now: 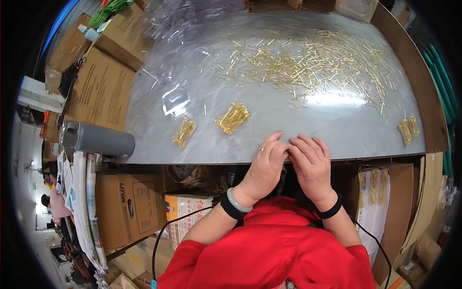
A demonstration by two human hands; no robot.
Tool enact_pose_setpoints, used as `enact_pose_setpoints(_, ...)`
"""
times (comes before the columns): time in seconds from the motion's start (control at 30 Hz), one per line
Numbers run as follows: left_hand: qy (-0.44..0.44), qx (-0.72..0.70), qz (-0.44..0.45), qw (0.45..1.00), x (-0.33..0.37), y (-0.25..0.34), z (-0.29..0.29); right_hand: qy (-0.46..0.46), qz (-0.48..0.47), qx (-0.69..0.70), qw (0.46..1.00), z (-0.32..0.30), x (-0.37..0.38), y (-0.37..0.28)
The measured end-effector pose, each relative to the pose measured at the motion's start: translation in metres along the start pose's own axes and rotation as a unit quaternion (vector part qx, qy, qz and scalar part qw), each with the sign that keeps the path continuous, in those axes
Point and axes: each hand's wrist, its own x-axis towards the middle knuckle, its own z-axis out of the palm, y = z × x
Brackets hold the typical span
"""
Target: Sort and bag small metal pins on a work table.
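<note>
Close together at the near edge of the grey table [269,101], my left hand [266,166] and my right hand [312,168] meet at the fingertips. Both have their fingers bent in a pinch; whatever lies between them is hidden. A ring sits on a left finger. Beyond them, to the left, lie a larger bundle of gold wire hooks [233,118] and a smaller bundle of gold hooks [184,133]. Loose gold wire hooks [313,62] spread across the far middle and right. Near the right edge lie more bundled gold hooks [409,129].
Clear plastic packaging [168,58] covers the table's far left. A grey flask [98,138] lies on its side at the left edge. Cardboard walls [98,91] border the table. Below the edge, an open box [397,192] at right holds gold bundles; another carton [137,212] stands left.
</note>
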Motion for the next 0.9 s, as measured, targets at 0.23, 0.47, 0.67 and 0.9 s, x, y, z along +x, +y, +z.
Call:
enact_pose_setpoints(0.23, -0.031, 0.001, 0.003, 1.000, -0.001, 0.001, -0.001, 0.024, 0.017, 0.018, 0.999, 0.005, 0.001, -0.003)
enact_pose_setpoints(0.47, 0.004, 0.015, -0.014, 1.000, 0.000, 0.006, -0.014, 0.039, 0.011, 0.019, 0.999, 0.006, 0.004, -0.004)
enact_pose_setpoints(0.67, 0.287, -0.007, -0.250, 0.925, -0.061, -0.028, -0.097, 0.042, 0.036, 0.035, 0.998, 0.006, 0.008, -0.012)
enact_pose_setpoints(0.9, 0.345, -0.091, -0.465, 0.810, -0.060, -0.069, -0.156, 0.025, 0.062, 0.024, 0.997, 0.003, 0.001, -0.014)
